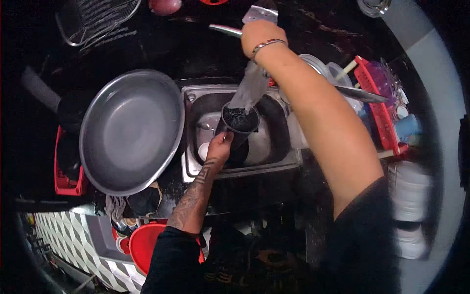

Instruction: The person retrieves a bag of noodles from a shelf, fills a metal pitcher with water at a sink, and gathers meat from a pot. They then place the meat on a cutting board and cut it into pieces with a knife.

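Note:
My left hand (220, 147) is closed around the handle of a dark cup (237, 128), holding it over the steel sink (271, 169). A wide stream of water (248, 87) runs down into the cup, and its inside looks wet and bubbly. My right hand (262, 38) is closed over the faucet (227, 30) behind the sink; the fingers hide most of what they grip. In the basin lie a spoon (205, 126) and a small white round item (204, 151), partly behind my left hand.
A large grey basin (132, 132) stands left of the sink. On the right are a red dish rack (377, 110), a blue cup (407, 126) and stacked white containers (411, 191). A wire basket (98, 19) sits back left. Below is a red tub (144, 245).

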Tool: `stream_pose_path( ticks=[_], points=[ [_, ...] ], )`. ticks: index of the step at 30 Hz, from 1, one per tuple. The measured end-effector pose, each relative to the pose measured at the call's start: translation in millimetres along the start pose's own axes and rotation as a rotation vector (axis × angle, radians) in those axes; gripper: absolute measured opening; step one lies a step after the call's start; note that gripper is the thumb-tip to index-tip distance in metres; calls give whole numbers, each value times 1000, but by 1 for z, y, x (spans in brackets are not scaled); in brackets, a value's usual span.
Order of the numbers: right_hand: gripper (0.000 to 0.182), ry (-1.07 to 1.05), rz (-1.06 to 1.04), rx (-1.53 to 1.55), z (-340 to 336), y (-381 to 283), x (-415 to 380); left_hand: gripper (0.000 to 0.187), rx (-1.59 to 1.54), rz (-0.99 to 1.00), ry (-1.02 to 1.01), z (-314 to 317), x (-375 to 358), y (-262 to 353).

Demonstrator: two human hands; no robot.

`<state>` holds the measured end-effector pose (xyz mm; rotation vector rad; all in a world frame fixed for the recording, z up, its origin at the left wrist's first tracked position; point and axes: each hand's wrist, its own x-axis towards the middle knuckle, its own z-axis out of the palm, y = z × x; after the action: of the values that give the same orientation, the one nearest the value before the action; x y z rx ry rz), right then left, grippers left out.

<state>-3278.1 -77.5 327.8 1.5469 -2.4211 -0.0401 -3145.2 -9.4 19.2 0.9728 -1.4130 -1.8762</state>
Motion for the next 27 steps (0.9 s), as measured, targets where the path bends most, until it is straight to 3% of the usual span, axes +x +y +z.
stream_pose_path(
  ticks=[4,10,11,12,13,15,16,17,18,19,20,22,23,27],
  points=[
    [25,12,-20,56,-4,20,-8,34,238,-52,15,-27,-46,27],
    [27,304,-95,379,-33,54,-101,30,28,-50,67,-45,-126,55],
    [30,403,-100,486,-31,63,-120,28,37,-148,22,-52,-144,66],
    [36,289,9,487,-46,65,-147,25,3,-118,13,-55,-158,59],
    [35,543,-127,683,-33,76,-167,27,32,-156,30,-55,-177,73],
    [33,387,25,825,-49,84,-224,29,3,-160,61,-53,-210,68],
    [33,376,15,866,-55,84,-252,31,-49,-115,81,-57,-222,51],
    [34,403,-88,823,-55,89,-276,34,57,-172,110,-53,-262,86],
    [34,441,-155,813,-49,96,-293,34,55,-97,126,-56,-274,71],
    [33,408,-92,1008,-42,100,-316,33,133,-55,152,-59,-293,53],
    [30,343,-68,967,-23,130,-324,33,214,-18,160,-57,-319,59],
    [27,278,-26,1417,-19,117,-359,32,-2,43,169,-57,-351,34],
    [27,263,-55,1434,-20,114,-375,31,-92,13,177,-60,-359,12],
    [24,102,24,1434,-32,87,-420,30,-59,-80,234,-81,-457,34]
  ],
)
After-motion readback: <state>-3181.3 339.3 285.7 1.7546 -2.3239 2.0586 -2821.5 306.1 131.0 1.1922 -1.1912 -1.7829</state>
